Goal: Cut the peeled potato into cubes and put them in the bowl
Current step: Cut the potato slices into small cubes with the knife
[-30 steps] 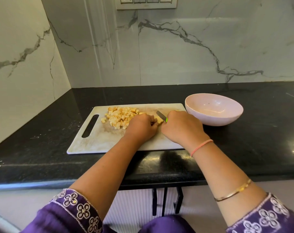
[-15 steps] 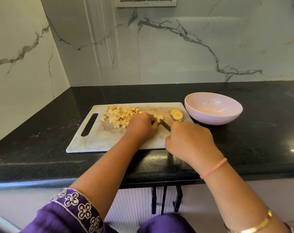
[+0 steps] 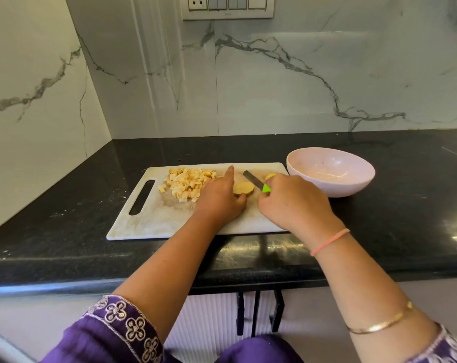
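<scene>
The potato is in pieces on the white cutting board (image 3: pixel 154 221) - a loose heap of pale potato cubes (image 3: pixel 188 186) with browned edges on the far left-of-centre part. To their right a round potato slice (image 3: pixel 244 188) lies flat, the left hand (image 3: pixel 219 197) holding it, thumb at its near edge. A second slice (image 3: pixel 270 176) peeps out further right, partly hidden. The knife (image 3: pixel 252 178) - dark blade, green handle - slants between the two slices in the right hand (image 3: pixel 293 203). The pale pink bowl (image 3: pixel 353 187) stands upright just beside the board's far right corner.

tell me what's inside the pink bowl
Nothing but faint specks shows inside the bowl; the potato cubes lie piled on the cutting board. Its near inner wall is hidden behind the rim.
</scene>
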